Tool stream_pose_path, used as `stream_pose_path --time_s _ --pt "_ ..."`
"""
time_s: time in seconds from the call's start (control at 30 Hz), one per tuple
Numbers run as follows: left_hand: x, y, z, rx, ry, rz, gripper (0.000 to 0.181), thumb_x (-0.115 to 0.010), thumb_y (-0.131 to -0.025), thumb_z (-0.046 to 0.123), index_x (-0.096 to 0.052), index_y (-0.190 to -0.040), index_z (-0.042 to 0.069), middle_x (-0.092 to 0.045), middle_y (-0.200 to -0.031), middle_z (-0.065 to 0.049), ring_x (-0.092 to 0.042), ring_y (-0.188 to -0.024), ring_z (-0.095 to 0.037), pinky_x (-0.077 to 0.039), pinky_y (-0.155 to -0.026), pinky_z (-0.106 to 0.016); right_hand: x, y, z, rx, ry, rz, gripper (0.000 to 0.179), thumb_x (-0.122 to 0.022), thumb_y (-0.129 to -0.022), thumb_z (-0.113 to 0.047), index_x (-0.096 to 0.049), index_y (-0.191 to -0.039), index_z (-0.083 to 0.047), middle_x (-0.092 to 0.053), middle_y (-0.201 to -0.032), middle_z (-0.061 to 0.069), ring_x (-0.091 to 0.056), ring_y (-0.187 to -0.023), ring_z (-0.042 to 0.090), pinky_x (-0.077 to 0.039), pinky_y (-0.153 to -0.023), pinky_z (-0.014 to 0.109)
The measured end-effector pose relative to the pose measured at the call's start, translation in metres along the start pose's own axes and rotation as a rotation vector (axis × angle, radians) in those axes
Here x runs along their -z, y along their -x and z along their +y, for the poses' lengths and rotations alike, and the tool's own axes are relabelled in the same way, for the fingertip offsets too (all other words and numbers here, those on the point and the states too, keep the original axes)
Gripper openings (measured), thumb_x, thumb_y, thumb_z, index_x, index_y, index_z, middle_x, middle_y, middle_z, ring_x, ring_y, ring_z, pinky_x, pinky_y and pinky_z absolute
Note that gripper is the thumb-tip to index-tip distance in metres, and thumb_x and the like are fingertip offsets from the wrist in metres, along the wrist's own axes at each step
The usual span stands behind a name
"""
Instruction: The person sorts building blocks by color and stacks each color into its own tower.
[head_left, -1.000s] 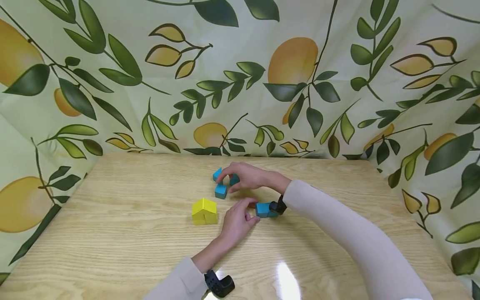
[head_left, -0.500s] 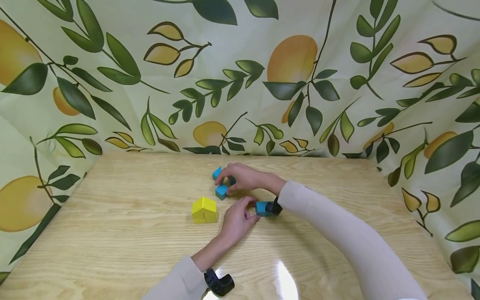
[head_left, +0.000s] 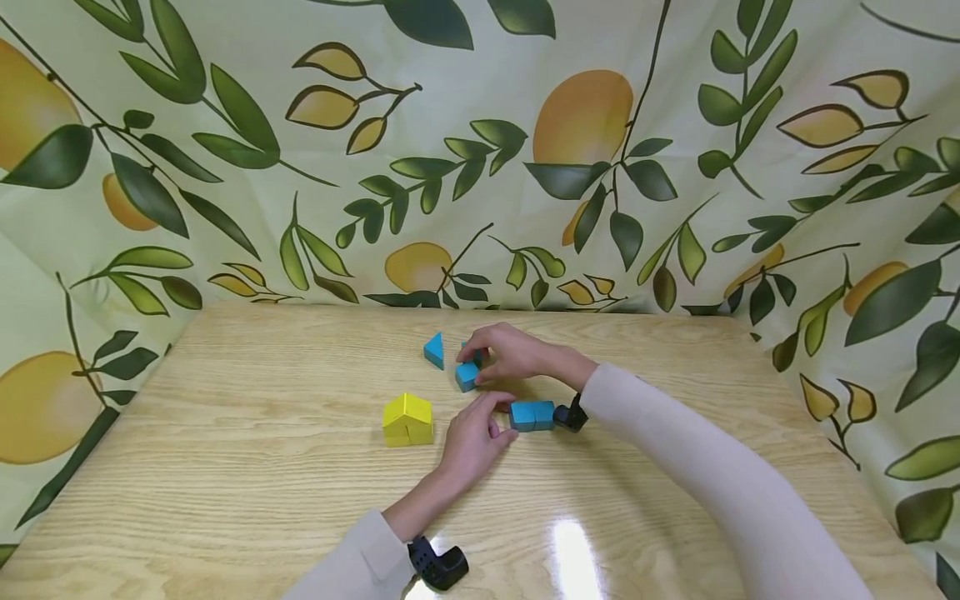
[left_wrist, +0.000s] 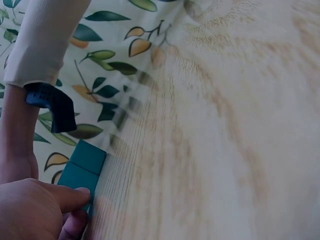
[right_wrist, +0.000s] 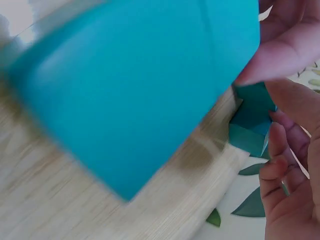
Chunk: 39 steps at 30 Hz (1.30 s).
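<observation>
My left hand (head_left: 472, 442) pinches the left end of two blue blocks (head_left: 533, 416) that lie side by side on the table; in the left wrist view its thumb (left_wrist: 75, 197) presses against their side. Farther back, my right hand (head_left: 513, 352) holds a small blue cube (head_left: 466, 377) between thumb and fingers. Another blue piece (head_left: 464, 344) shows partly behind those fingers, its shape mostly hidden. In the right wrist view the blue pair (right_wrist: 130, 90) fills the foreground, with the right hand (right_wrist: 295, 155) around blue blocks (right_wrist: 250, 125) beyond.
A blue triangular block (head_left: 434, 351) stands left of the right hand. Yellow blocks (head_left: 408, 421) form a small house shape left of the left hand. All are on a wooden table (head_left: 285, 467), with a leaf-patterned cloth (head_left: 465, 192) hanging behind.
My right hand has shifted right, bringing the small blue cube with it, away from the triangular block. The left hand has stayed at the blue pair.
</observation>
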<state>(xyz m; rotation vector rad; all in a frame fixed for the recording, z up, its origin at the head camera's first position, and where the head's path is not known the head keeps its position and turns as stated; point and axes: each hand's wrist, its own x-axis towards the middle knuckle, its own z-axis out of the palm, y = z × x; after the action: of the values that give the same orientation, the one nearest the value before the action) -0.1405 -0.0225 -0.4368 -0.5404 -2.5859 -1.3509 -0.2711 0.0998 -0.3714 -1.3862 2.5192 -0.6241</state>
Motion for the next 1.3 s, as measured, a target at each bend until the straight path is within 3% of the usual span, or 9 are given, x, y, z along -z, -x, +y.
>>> stream_pose_path --time_s 0.3,0.6,0.73,0.93,1.03,1.3 --pt "0.000 0.000 -0.001 -0.002 0.006 -0.001 0.044 -0.080 -0.077 0.007 -0.061 -0.116 0.011 -0.064 -0.101 0.000 -0.048 -0.058 -0.001 -0.041 -0.068 -0.030 0.005 0.018 0.011 -0.055 -0.004 0.031 0.034 -0.080 -0.079 -0.014 -0.070 -0.112 -0.011 -0.065 -0.101 -0.005 -0.056 -0.079 0.013 -0.047 -0.074 0.027" --pt "0.001 0.000 0.000 0.012 0.011 -0.002 0.044 -0.080 -0.077 0.007 -0.062 -0.117 0.011 -0.065 -0.101 0.000 -0.048 -0.057 -0.001 -0.040 -0.067 -0.028 0.005 0.035 0.027 -0.157 -0.155 0.055 0.034 -0.079 -0.080 -0.018 -0.070 -0.112 -0.014 -0.066 -0.098 -0.006 -0.056 -0.081 0.015 -0.046 -0.071 0.029" --pt "0.000 0.000 0.000 0.024 0.015 -0.009 0.044 -0.080 -0.077 0.007 -0.062 -0.117 0.011 -0.064 -0.101 0.000 -0.048 -0.057 -0.001 -0.040 -0.067 -0.028 0.003 0.035 0.031 -0.183 -0.232 0.038 0.039 -0.080 -0.079 -0.022 -0.068 -0.115 -0.014 -0.065 -0.102 -0.006 -0.056 -0.081 0.016 -0.046 -0.073 0.030" --pt "0.000 -0.003 -0.001 0.002 0.016 0.004 0.044 -0.079 -0.078 0.008 -0.061 -0.118 0.011 -0.064 -0.101 0.000 -0.048 -0.058 -0.002 -0.041 -0.066 -0.028 -0.001 0.030 0.033 -0.179 -0.250 0.030 0.037 -0.081 -0.079 -0.021 -0.065 -0.112 -0.014 -0.061 -0.083 -0.002 -0.054 -0.075 0.014 -0.045 -0.072 0.030" --pt "0.000 -0.003 -0.001 0.006 0.015 0.003 0.044 -0.079 -0.078 0.008 -0.061 -0.118 0.011 -0.065 -0.101 0.000 -0.048 -0.058 -0.002 -0.041 -0.066 -0.028 -0.004 0.029 0.034 -0.181 -0.264 0.020 0.036 -0.079 -0.080 -0.020 -0.065 -0.112 -0.014 -0.061 -0.081 -0.002 -0.055 -0.076 0.014 -0.046 -0.074 0.030" --pt "-0.001 -0.003 -0.001 0.020 0.019 -0.011 0.043 -0.079 -0.078 0.008 -0.062 -0.117 0.011 -0.064 -0.101 0.002 -0.048 -0.058 -0.001 -0.040 -0.068 -0.029 -0.006 0.042 0.040 -0.229 -0.336 0.049 0.036 -0.079 -0.081 -0.017 -0.064 -0.114 -0.012 -0.062 -0.082 0.000 -0.057 -0.077 0.016 -0.047 -0.076 0.032"
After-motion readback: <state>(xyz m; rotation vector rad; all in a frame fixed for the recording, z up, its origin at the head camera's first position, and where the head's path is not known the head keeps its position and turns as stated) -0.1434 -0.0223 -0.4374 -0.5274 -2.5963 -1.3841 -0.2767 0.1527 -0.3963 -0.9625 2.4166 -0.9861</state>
